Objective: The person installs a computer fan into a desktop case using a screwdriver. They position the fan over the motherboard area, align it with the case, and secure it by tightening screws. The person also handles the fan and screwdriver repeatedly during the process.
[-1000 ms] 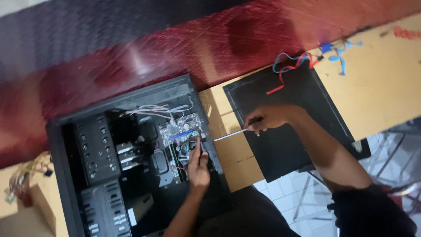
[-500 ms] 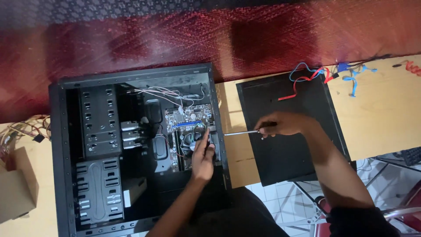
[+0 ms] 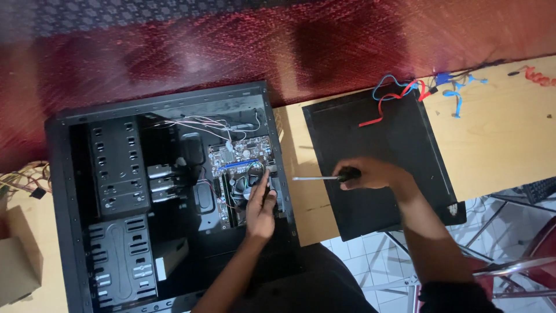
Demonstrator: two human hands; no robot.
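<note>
An open black computer case lies on its side on a wooden table. A small motherboard with a round fan sits inside it at the right. My left hand reaches into the case, its fingers resting on the fan area of the board. My right hand is outside the case, over a black side panel, and grips a screwdriver by its dark handle. The metal shaft points left toward the case's right wall without touching it.
Red and blue cables lie at the panel's far corner, with more blue ones beside them. A cardboard box and a bundle of wires are left of the case. Dark red cloth lies beyond; tiled floor shows below.
The view has shifted, so the case now sits further right and lower. My right hand and screwdriver have drawn slightly away from the case. My left hand stays on the board.
</note>
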